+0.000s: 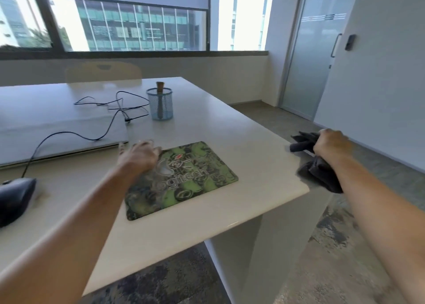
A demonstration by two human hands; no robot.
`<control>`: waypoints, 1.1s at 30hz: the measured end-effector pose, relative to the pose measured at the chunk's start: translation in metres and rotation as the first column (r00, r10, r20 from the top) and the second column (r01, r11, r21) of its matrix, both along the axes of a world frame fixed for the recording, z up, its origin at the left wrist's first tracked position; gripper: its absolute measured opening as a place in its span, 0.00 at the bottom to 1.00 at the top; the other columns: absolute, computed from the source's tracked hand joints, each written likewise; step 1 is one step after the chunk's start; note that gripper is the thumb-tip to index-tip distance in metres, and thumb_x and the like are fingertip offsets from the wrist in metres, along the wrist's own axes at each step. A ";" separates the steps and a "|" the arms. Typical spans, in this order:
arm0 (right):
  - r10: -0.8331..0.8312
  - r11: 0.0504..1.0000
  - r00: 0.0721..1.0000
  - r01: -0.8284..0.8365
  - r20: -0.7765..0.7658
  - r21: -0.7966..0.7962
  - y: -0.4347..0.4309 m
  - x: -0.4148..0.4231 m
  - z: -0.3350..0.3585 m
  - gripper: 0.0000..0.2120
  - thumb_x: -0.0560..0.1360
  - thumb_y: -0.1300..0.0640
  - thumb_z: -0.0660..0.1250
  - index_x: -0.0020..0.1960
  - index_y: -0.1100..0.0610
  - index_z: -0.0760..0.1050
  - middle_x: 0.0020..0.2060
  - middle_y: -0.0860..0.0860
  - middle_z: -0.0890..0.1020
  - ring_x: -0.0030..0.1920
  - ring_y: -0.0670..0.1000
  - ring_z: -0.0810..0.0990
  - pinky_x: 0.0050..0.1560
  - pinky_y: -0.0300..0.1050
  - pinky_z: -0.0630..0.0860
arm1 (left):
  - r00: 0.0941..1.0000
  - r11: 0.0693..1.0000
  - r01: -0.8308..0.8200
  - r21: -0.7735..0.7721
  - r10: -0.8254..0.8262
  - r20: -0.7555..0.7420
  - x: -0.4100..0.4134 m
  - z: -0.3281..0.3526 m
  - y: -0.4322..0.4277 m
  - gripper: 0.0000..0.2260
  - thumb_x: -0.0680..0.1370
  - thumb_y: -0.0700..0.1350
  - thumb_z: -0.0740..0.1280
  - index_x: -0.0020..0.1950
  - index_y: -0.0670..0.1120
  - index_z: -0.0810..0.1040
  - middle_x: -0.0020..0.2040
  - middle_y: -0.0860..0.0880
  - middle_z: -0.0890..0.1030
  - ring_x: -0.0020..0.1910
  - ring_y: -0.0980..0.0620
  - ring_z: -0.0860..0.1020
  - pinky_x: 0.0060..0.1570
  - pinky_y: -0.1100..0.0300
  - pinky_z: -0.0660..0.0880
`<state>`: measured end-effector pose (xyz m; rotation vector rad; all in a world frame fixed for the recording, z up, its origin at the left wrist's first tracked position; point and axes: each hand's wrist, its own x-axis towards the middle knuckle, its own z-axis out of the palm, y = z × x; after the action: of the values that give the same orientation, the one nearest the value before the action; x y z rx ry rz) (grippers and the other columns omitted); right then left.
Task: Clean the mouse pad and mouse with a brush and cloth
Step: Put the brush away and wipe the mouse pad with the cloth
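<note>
Fingers of the right hand (pixel 328 143) are curled round a dark cloth (pixel 319 172), bunched, its ends hanging out both sides of the fist. This hand is out past the right edge of the surface (pixel 253 142), so the cloth touches nothing on it.

Fingers of the left hand (pixel 140 155) are motion-blurred at the far-left corner of the mouse pad (pixel 188 181). They look to be on or at its edge, but I cannot tell if they are spread, pressing or pinching it.

The mouse pad lies flat near the near-right corner of the surface. The mouse (pixel 15 196) sits well apart from it, toward the near-left, with neither hand on it. The brush (pixel 159 89) stands bristles up in a blue mesh cup (pixel 161 108) toward the far edge, not in use. A closed laptop (pixel 57 131) and a loose cable (pixel 110 110) lie left of the cup.

Progress, as a judgement: this looks like the cloth stage on the pad, with 1 hand steadying and 1 ready to wipe. Wiping contact is not made yet. Whether brushing is done cannot be told, and no dust is discernible. The mouse looks left to do.
</note>
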<state>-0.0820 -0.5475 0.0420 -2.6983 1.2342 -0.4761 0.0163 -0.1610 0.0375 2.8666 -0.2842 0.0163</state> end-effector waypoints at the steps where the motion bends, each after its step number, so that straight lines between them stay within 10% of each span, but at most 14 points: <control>1: 0.024 0.999 0.999 -0.023 0.026 -0.025 0.008 0.004 0.005 0.15 0.72 0.63 0.63 0.59 0.60 0.75 0.56 0.63 0.78 0.59 0.63 0.75 0.58 0.54 0.74 | 0.999 0.999 -0.034 0.009 0.034 0.006 0.004 0.000 0.018 0.19 0.82 0.50 0.51 0.68 0.42 0.68 0.72 0.42 0.66 0.72 0.44 0.63 0.72 0.41 0.45; 7: 0.496 0.866 0.844 -0.496 0.205 -0.056 0.135 0.052 0.030 0.14 0.71 0.60 0.67 0.57 0.57 0.76 0.53 0.62 0.81 0.56 0.63 0.78 0.52 0.50 0.73 | 0.991 0.991 -0.110 -0.079 0.115 0.066 -0.005 -0.008 0.083 0.15 0.81 0.46 0.56 0.63 0.43 0.76 0.66 0.41 0.74 0.68 0.41 0.68 0.74 0.46 0.50; 13: 0.867 0.425 0.422 -0.904 0.267 0.049 0.268 0.070 0.036 0.19 0.69 0.59 0.70 0.60 0.53 0.77 0.54 0.57 0.82 0.56 0.56 0.79 0.53 0.46 0.73 | 0.998 0.992 0.053 -0.111 -0.050 0.034 -0.007 -0.032 0.106 0.18 0.82 0.49 0.51 0.71 0.52 0.67 0.74 0.51 0.63 0.75 0.48 0.55 0.73 0.43 0.41; 26: 0.950 0.314 0.308 -0.926 -0.058 0.209 0.324 0.085 0.009 0.20 0.67 0.62 0.69 0.58 0.51 0.78 0.51 0.54 0.82 0.55 0.53 0.78 0.51 0.39 0.68 | 0.981 0.966 0.188 0.180 -0.192 0.006 0.009 -0.022 0.125 0.19 0.82 0.51 0.47 0.74 0.58 0.57 0.76 0.58 0.56 0.77 0.52 0.47 0.72 0.42 0.37; 33: 0.966 0.179 0.099 -0.922 -0.240 0.342 0.317 0.033 0.036 0.22 0.64 0.71 0.59 0.48 0.52 0.82 0.42 0.47 0.84 0.43 0.43 0.79 0.47 0.33 0.74 | 0.973 0.962 0.224 0.155 -0.229 0.012 0.012 -0.022 0.128 0.18 0.82 0.50 0.48 0.72 0.62 0.61 0.75 0.58 0.59 0.76 0.54 0.46 0.71 0.43 0.35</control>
<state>-0.0489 -0.2310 0.0780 -2.7964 -0.7236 0.3929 0.0280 -0.0327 0.0154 2.9670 -0.6448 -0.0069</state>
